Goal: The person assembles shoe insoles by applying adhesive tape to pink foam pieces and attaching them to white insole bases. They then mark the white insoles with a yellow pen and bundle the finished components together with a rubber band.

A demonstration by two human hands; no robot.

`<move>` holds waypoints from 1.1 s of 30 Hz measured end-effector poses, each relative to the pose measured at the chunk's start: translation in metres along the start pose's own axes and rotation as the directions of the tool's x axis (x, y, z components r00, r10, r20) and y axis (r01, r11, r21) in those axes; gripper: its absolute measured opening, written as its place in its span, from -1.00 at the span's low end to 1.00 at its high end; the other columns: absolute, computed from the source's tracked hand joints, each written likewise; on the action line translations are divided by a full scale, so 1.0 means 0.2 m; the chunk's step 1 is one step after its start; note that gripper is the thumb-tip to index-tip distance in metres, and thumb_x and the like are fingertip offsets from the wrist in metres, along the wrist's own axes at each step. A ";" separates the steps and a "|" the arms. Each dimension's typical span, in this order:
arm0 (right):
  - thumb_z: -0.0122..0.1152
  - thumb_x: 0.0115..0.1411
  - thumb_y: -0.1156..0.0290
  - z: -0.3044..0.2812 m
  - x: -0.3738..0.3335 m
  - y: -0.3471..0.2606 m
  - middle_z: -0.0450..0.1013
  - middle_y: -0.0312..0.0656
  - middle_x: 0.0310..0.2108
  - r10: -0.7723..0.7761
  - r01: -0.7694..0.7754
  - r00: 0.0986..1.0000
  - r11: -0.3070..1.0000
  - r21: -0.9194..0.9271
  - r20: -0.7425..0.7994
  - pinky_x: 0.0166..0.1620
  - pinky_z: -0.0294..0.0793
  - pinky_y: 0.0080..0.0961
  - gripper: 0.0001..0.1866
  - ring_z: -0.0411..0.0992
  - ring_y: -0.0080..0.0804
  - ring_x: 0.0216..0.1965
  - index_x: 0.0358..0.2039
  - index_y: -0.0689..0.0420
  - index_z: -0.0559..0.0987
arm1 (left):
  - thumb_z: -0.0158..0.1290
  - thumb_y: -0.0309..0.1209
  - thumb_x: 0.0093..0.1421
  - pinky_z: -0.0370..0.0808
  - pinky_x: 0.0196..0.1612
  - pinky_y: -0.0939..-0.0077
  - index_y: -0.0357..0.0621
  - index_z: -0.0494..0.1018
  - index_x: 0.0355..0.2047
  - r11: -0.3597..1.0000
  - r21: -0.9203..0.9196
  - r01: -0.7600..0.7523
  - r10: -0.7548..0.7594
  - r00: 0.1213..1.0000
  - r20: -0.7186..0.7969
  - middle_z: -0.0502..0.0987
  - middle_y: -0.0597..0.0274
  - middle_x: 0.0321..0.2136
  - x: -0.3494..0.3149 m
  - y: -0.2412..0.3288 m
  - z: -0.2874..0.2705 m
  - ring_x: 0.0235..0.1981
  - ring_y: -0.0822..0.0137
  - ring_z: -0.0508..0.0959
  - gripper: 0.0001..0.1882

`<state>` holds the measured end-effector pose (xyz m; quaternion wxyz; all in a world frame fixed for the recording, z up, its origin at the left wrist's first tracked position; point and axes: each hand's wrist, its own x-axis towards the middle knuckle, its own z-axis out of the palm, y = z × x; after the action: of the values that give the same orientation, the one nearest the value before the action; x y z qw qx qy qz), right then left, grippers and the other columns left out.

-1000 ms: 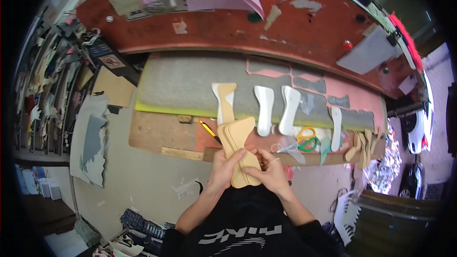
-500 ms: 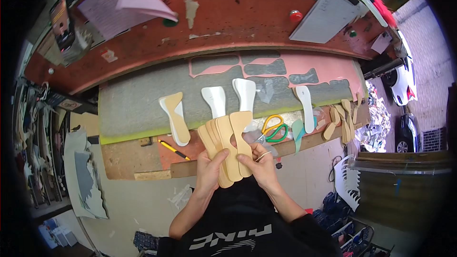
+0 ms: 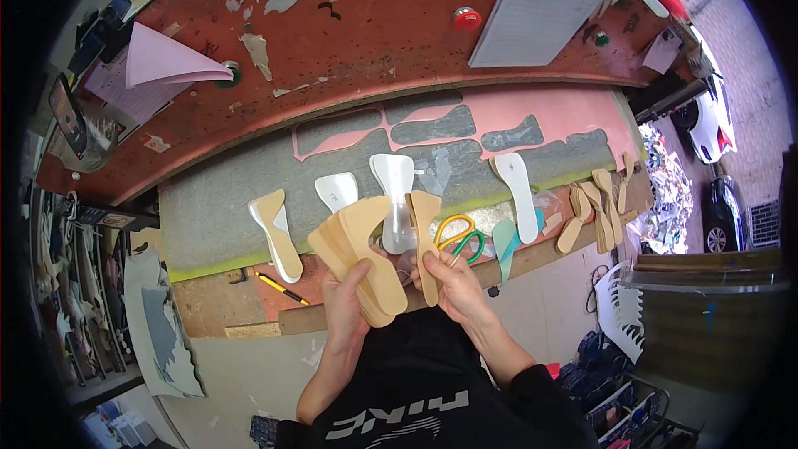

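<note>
My left hand point(image 3: 342, 306) grips a fanned stack of tan insole-shaped pieces point(image 3: 374, 262), thumb on top. Apart from that stack, my right hand point(image 3: 457, 289) pinches one or more tan insole pieces point(image 3: 426, 220), held upright; how many is hidden. Just beyond, a white insole shape point(image 3: 392, 171) and another white one point(image 3: 336, 188) lie on the bench, partly covered by what I hold. Close to my right hand are scissors point(image 3: 477, 248) with yellow and green handles. A tan-and-white pair of insole shapes point(image 3: 276, 233) lies to the left.
A yellow-black utility knife point(image 3: 281, 288) lies near the bench's front edge. To the right are a white insole shape point(image 3: 517, 198), teal scraps point(image 3: 504, 243) and several tan bundles point(image 3: 600, 216). A cut-out pink sheet point(image 3: 553, 108) lies behind, under a red machine beam point(image 3: 366, 41).
The tan pieces in my right hand have come apart from the left-hand stack, leaving a gap between them. The stack now tilts more to the left. The view has shifted.
</note>
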<state>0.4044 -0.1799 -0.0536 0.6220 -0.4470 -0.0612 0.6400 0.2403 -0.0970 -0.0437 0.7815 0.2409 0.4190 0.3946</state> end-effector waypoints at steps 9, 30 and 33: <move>0.07 0.42 0.28 0.06 0.18 0.02 0.52 -0.28 -0.53 -0.100 0.107 0.994 0.925 -0.364 0.036 -0.49 0.49 -0.60 -0.75 0.44 -0.58 -0.61 -0.25 0.22 0.54 | 0.06 -0.59 0.23 0.63 -0.16 0.39 -0.33 0.42 0.00 0.965 0.057 -0.257 0.262 0.911 -0.318 0.59 0.09 -0.20 -0.06 0.18 -0.23 -0.25 0.28 0.63 -0.68; 0.39 0.15 0.44 0.39 0.27 0.16 0.57 -0.22 -0.27 -0.409 0.434 0.872 0.387 -0.813 0.270 -0.30 0.44 -0.64 -0.45 0.49 -0.61 -0.38 0.14 0.31 0.47 | 0.17 -0.56 0.21 0.61 -0.17 0.48 -0.31 0.52 -0.06 0.981 0.034 -0.191 0.192 0.929 -0.318 0.64 0.16 -0.21 -0.06 0.16 -0.35 -0.24 0.37 0.66 -0.72; 0.44 0.11 0.48 0.39 0.23 0.23 0.58 -0.26 -0.37 -0.147 0.285 0.955 0.701 -0.653 0.259 -0.39 0.40 -0.73 -0.55 0.48 -0.69 -0.41 0.01 0.31 0.55 | 0.18 -0.56 0.21 0.60 -0.16 0.50 -0.33 0.54 -0.07 0.984 0.077 -0.162 0.176 0.953 -0.248 0.64 0.15 -0.20 -0.04 0.12 -0.33 -0.23 0.39 0.65 -0.73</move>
<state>0.3274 -0.1135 -0.0597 0.4758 -0.5717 -0.4028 0.5334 0.1713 -0.0863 -0.0578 0.6778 0.2452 0.5041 0.4758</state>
